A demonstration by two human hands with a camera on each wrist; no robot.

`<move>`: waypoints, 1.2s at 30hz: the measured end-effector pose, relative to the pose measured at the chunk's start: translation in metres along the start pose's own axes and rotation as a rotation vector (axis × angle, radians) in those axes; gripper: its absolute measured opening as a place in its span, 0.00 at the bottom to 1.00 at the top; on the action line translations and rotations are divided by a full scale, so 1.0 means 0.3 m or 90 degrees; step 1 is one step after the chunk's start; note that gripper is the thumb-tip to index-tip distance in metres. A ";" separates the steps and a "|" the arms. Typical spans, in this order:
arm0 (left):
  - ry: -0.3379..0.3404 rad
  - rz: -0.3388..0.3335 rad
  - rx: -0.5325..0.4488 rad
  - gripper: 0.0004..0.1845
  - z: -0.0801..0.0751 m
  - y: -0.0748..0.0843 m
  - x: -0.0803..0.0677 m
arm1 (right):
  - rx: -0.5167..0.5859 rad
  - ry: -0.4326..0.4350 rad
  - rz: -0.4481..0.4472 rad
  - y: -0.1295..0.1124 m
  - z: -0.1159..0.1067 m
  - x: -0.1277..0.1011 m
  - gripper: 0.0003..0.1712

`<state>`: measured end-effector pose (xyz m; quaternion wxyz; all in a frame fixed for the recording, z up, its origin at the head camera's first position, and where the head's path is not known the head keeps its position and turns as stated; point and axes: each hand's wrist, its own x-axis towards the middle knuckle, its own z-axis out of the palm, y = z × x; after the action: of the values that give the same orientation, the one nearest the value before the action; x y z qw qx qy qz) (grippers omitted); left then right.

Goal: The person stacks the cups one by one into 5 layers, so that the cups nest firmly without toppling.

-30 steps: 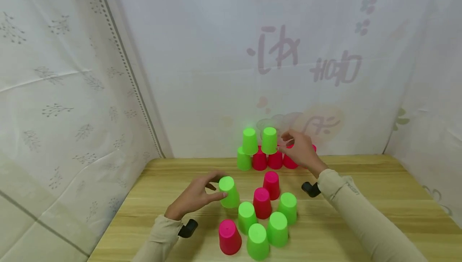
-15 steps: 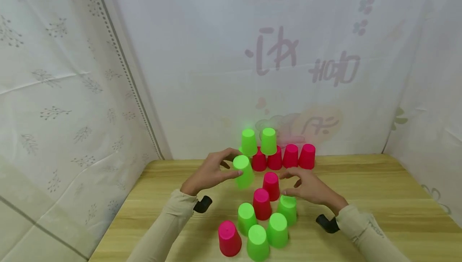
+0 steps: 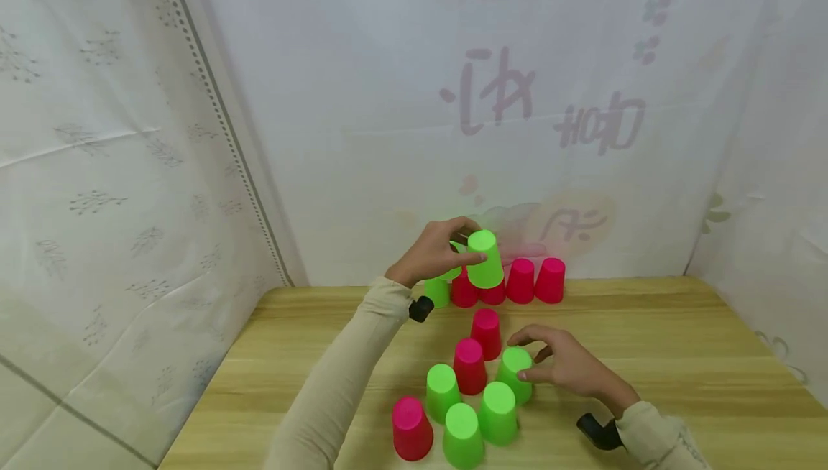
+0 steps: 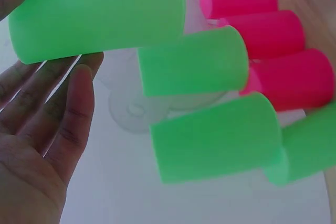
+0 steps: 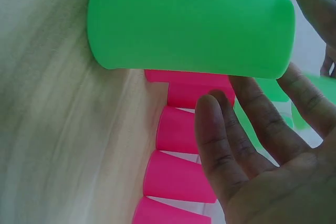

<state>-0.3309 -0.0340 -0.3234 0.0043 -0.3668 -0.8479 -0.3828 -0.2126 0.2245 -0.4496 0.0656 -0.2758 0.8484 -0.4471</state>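
Note:
My left hand [image 3: 456, 247] holds a green cup [image 3: 485, 259] upside down in the air, level with the upper tier of the cup stack at the back of the wooden table [image 3: 679, 355]. In the left wrist view the held green cup [image 4: 100, 14] lies between thumb and fingers, close beside the stack's upper green cups [image 4: 191, 61]. The back row has a green cup [image 3: 438, 291] and several pink cups [image 3: 535, 280]. My right hand [image 3: 540, 363] grips the top of a green cup [image 3: 514, 376] standing in the near cluster; this cup [image 5: 189, 24] shows between thumb and fingers.
The near cluster has pink cups [image 3: 486, 332] [image 3: 468, 364] [image 3: 411, 428] and green cups [image 3: 443, 391] [image 3: 497, 412] [image 3: 462, 434], all upside down and close together. White patterned cloth [image 3: 129, 190] hangs along the left, back and right of the table.
My left hand lifted the green cup from the table's left and carried it up and back to the stack. My right hand came back from the far row and closed on a near green cup.

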 end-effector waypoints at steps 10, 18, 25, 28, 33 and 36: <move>0.014 0.008 -0.027 0.22 0.088 0.002 0.110 | 0.015 -0.005 -0.013 0.021 0.007 -0.007 0.24; 0.027 -0.002 0.115 0.24 0.123 -0.003 0.167 | 0.017 -0.008 -0.014 0.040 0.019 -0.002 0.24; 0.025 -0.026 0.154 0.23 0.151 -0.026 0.216 | 0.026 -0.001 -0.006 0.047 0.032 0.000 0.25; 0.025 -0.037 0.163 0.22 0.165 -0.043 0.229 | 0.027 -0.001 -0.006 0.046 0.036 0.002 0.25; 0.042 -0.030 0.189 0.22 0.187 -0.062 0.242 | 0.029 -0.002 -0.004 0.042 0.036 0.001 0.26; 0.052 -0.030 0.204 0.22 0.202 -0.068 0.247 | 0.028 -0.002 -0.005 0.044 0.034 -0.003 0.25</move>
<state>-0.3812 0.0425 -0.3581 0.0878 -0.3257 -0.9055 -0.2574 -0.2138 0.2236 -0.4663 0.0712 -0.2782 0.8371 -0.4656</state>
